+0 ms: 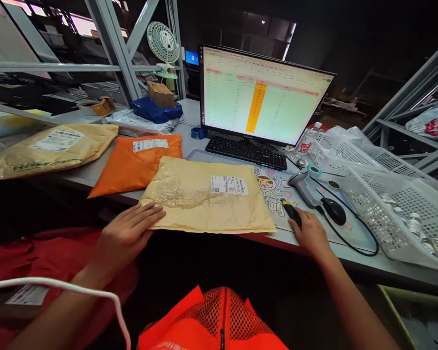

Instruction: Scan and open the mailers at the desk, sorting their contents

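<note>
A tan padded envelope point(190, 204) with a white label lies flat on the desk in front of me, its near edge reaching slightly past the desk edge. My left hand point(133, 226) rests on its lower left corner, fingers stretched out flat on top; the thumb is hidden. To the right of the envelope, my right hand point(308, 231) is closed around a black and yellow utility knife point(291, 212) at the desk's front edge. Whether the blade is out cannot be made out.
An orange mailer point(135, 163) and another tan parcel point(54, 146) lie left. Behind stand a monitor point(263, 92) and a keyboard point(246, 151). A barcode scanner point(304, 187), a mouse point(333, 211) with cable, and white plastic baskets point(368, 214) are right.
</note>
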`<state>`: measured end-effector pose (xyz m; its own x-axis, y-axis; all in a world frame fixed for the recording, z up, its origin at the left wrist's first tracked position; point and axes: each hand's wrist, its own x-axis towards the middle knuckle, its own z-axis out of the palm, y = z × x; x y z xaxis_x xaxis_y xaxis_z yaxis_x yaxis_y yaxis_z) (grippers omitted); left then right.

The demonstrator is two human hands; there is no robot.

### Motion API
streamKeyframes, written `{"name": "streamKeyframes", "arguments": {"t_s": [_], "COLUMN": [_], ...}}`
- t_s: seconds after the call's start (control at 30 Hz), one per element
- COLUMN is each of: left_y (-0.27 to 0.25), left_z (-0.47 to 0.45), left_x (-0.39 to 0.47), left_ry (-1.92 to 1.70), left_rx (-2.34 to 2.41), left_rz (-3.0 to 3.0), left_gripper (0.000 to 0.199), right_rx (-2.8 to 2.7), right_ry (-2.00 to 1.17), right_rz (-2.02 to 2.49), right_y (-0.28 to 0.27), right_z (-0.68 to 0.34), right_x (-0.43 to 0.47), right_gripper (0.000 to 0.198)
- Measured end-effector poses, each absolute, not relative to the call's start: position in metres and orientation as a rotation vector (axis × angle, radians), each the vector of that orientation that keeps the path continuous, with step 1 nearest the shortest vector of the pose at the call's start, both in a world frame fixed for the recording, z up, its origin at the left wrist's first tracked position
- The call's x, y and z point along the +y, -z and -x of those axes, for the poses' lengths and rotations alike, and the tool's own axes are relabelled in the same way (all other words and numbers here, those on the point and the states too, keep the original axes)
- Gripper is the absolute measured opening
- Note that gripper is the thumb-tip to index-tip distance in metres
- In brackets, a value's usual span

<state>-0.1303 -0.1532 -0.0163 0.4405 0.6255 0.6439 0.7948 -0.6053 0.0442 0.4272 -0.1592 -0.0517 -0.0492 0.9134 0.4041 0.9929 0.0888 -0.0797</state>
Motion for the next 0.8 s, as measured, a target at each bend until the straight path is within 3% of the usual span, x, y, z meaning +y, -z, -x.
{"name": "streamKeyframes", "arguments": {"t_s": [0.13,0.3,0.4,0.47,0.53,0.67,0.8], "left_y": [-0.057,-0.176,-0.219,-0.229,-0.228,-0.218,-0.207], "left_z": [0.118,0.071,0.045,0.032,0.023,0.022,0.046], "left_x": [-0.141,-0.113,-0.087,-0.072,-0.066,-0.079,-0.094], "left_ry": [1.098,1.053,1.143,1.187,1.173,1.062,0.958], "left_rx": [-1.029,-1.35,-1.388,-1.392,-1.362,-1.181,-0.991], "left_rz": [2.306,2.34,2.273,2.194,2.161,2.115,2.065], "left_gripper": [0.024,0.078,0.063,0.041,0.033,0.031,0.039], "right_rx": [-1.992,-1.512,-1.576,-1.819,-2.003,-2.161,-2.134], "right_ry": [0.216,0.413,0.376,0.351,0.353,0.394,0.451], "right_rz": [2.02,1.719,1.487,1.304,1.16,1.089,1.207], "right_y": [0.034,-0.077,-0.149,-0.179,-0.196,-0.208,-0.212], "right_z": [-0.43,-0.426,-0.382,-0.339,-0.296,-0.249,-0.278], "right_x": [-0.136,-0.136,-0.154,-0.161,-0.157,-0.128,-0.086], "right_gripper": [0.047,0.053,0.052,0.045,0.041,0.04,0.041]}}
